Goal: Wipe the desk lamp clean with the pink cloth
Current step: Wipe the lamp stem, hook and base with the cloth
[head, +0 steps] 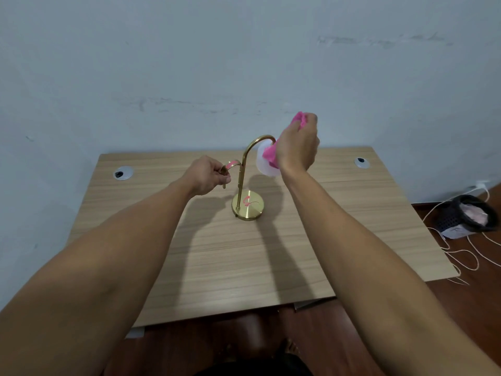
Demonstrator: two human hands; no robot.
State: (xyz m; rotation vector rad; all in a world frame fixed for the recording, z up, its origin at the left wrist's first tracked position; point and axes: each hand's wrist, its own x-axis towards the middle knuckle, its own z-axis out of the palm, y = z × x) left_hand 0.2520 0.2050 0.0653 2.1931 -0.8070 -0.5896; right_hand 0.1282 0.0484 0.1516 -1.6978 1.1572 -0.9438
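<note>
A brass desk lamp (240,183) stands upright near the middle of the wooden desk (244,253), on a round gold base (248,206). Its tall arm curves over to a white shade (264,165) on the right. A shorter curved arm branches off to the left. My left hand (207,176) is closed around the end of that short arm. My right hand (298,147) grips the pink cloth (271,154) and presses it against the white shade. One end of the cloth sticks out above my fingers, and my hand hides part of the shade.
The desk stands against a pale wall, with round cable grommets at the back left (123,173) and back right (362,162). On the dark wooden floor to the right are a black basket (466,215) and loose white cords (461,256).
</note>
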